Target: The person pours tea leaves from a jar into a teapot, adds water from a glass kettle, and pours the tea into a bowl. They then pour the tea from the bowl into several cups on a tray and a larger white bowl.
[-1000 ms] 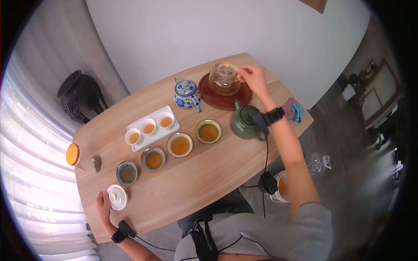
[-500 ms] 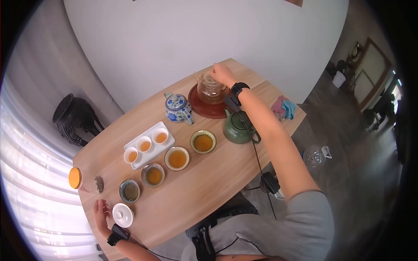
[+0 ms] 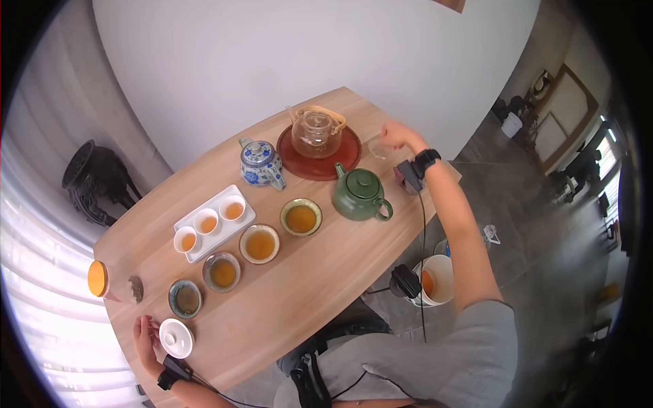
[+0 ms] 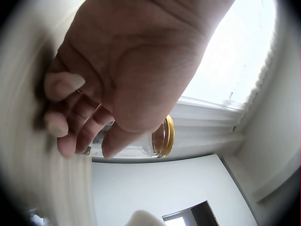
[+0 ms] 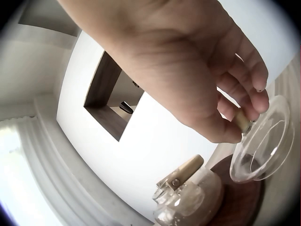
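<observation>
My right hand (image 3: 403,137) pinches the small wooden knob of a clear glass lid (image 5: 263,146), holding it tilted on edge over the right of the table. To its left stands a glass teapot (image 3: 317,139) with a light wooden handle, its top uncovered, on a round red-brown tray (image 3: 354,160). The green teapot (image 3: 360,194) is nearer me, below that hand. At the table's left end my left hand (image 3: 144,340) rests with loosely bent fingers and nothing in them, beside a white lid with a round knob (image 3: 177,338).
Several bowls of tea, including a cream one (image 3: 259,244), run across the table. Behind them are a white tray (image 3: 218,234) with three small cups and a blue-and-white teapot (image 3: 260,164). A yellow-lidded jar (image 3: 98,279) stands far left, a white bucket (image 3: 439,279) on the floor.
My right hand has lifted the glass lid off the glass teapot and moved it right. My left hand has come slightly away from the white lid, its fingers loosening.
</observation>
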Demonstrator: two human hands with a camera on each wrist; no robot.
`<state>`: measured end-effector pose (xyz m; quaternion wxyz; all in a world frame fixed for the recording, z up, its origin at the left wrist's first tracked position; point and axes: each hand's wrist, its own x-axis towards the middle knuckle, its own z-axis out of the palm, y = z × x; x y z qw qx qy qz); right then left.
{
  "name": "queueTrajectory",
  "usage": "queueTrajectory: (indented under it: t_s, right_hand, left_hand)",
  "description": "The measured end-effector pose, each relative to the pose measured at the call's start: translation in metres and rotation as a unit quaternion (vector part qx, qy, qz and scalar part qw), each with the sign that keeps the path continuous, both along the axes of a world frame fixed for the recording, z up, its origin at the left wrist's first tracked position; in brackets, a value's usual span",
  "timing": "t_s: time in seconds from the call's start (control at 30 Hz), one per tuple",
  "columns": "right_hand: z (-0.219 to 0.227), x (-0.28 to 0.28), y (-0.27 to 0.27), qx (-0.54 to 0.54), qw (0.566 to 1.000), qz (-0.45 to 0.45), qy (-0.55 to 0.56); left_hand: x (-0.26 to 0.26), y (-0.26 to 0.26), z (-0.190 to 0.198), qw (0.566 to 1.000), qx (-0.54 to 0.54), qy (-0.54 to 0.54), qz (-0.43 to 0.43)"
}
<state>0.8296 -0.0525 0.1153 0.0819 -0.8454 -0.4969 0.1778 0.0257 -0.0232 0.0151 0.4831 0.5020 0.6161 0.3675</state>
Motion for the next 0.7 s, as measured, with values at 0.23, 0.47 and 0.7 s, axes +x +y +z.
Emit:
queueTrajectory:
  t_s: [0.23,0.47,0.7]
  right_hand:
    - [-0.081,0.012,-0.022,0.07,0.998,0.007,0.004]
    - [0.014,-0.09,0.0,0.177,0.981,0.051,-0.06]
    - [-0.001,-0.279,0.067,0.16,0.882,0.403,0.185]
  left_hand:
    - [-0.005,0.004,-0.009,1.0,0.012,-0.024,-0.003]
    - [-0.005,0.007,-0.012,1.0,0.012,-0.007,0.001]
    - [-0.007,0.009,-0.015,0.999,0.014,-0.05,0.002]
